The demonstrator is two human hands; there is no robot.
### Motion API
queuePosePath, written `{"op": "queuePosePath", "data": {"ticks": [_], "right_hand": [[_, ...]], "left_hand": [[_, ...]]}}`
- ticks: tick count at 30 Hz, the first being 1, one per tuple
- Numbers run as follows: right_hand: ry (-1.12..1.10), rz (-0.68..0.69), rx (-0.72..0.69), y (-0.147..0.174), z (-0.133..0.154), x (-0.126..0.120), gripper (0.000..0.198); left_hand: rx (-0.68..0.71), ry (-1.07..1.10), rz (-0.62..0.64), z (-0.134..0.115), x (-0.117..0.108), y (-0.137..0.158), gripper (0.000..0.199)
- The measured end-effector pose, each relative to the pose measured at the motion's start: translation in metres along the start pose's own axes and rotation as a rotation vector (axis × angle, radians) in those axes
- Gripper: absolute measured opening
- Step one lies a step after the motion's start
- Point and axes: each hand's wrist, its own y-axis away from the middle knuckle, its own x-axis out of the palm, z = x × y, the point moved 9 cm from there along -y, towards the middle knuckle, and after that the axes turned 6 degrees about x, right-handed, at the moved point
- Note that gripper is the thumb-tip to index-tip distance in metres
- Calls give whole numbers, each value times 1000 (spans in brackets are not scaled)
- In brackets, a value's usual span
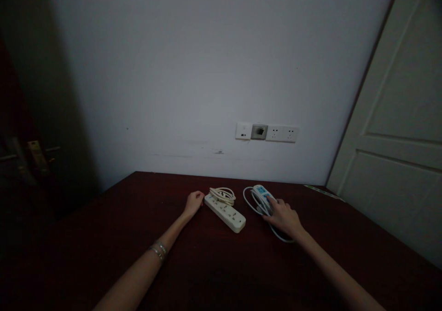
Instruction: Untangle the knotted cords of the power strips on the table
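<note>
A cream-white power strip [226,214] lies slantwise on the dark red table, its coiled cord [223,195] heaped over its far end. Just left of that end rests my left hand [194,203], fingers curled in and nothing visible in them. My right hand [283,218] is wrapped over a second power strip [262,191], white with a blue socket face; thumb and fingers straddle it and hide its near half. A pale cord [249,199] loops around this strip's left side and comes out beneath my right hand.
The dark red table [138,228] runs back to a pale wall with a row of wall sockets [281,134]. A flat printed strip [324,193] lies along the table's far right edge. A white panelled door [397,140] stands at right; a door handle [37,154] shows at left.
</note>
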Motion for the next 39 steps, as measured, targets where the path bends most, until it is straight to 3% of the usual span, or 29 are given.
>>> {"op": "queuePosePath", "data": {"ticks": [9, 15, 18, 20, 24, 27, 32, 39], "right_hand": [[20, -13, -30, 11, 1, 11, 75], [0, 28, -39, 8, -3, 18, 94], [-74, 44, -44, 5, -5, 6, 92], [-150, 41, -75, 4, -1, -11, 80], [-318, 60, -158, 9, 24, -47, 48], [-357, 114, -252, 18, 58, -57, 37], [-294, 192, -340, 25, 105, -34, 35], [-275, 242, -319, 22, 126, -2, 40]], "left_hand": [[-5, -14, 4, -1, 0, 0, 23], [-9, -4, 11, 7, 3, -3, 23], [-12, 4, 11, 10, 4, -4, 23], [-12, 10, 12, 10, 4, -5, 23], [-15, 19, 9, 9, 3, -4, 23], [-16, 24, 9, 8, 3, -4, 22], [-13, 33, 1, 8, 3, -4, 23], [49, 11, -128, -7, -17, -3, 30]]}}
